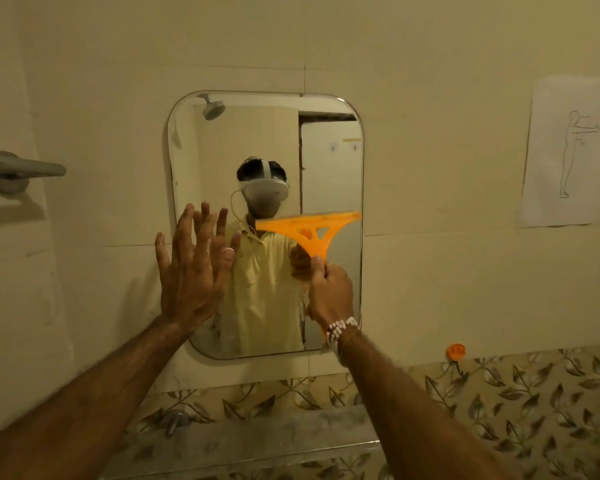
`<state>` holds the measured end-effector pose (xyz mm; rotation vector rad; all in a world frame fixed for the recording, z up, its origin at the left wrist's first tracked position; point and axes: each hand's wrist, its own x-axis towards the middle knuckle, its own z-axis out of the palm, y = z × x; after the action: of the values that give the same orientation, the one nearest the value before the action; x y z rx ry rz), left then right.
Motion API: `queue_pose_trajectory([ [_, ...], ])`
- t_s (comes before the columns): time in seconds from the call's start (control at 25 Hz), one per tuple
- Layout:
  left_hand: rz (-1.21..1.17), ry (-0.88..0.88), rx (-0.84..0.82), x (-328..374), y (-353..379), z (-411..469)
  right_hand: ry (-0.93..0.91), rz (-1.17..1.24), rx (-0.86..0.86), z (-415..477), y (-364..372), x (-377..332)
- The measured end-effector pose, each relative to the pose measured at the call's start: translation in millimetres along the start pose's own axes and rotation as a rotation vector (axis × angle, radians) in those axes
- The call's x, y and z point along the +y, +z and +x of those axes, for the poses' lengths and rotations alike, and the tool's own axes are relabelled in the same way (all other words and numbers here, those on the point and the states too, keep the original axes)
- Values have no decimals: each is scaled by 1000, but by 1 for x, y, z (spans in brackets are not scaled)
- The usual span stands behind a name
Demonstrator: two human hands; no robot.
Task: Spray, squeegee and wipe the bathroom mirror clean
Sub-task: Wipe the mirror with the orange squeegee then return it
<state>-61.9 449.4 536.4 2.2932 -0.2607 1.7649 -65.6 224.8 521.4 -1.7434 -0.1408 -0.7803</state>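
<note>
Hanging on a cream tiled wall [430, 46] above a leaf-patterned tile band [520, 403], the rounded-corner mirror [329, 161] looks smudged near its lower edge. The right hand [329, 296], fingers wrapped tight round the handle, holds the orange plastic squeegee [309, 226] with its blade across the glass's right half. The left hand [191, 275] lies at the mirror's left edge, fingers spread.
</note>
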Motion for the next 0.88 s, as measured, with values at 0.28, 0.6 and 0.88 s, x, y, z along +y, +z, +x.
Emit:
queue_pose_trajectory([
  [0.28,-23,10,13,6,4,-1,166,-65,-5,-77,-12,82],
  [0.6,-87,31,24,25,-2,10,74,60,121,-20,-35,6],
  [0.88,-44,49,-9,11,2,-5,84,-83,125,13,-39,7],
])
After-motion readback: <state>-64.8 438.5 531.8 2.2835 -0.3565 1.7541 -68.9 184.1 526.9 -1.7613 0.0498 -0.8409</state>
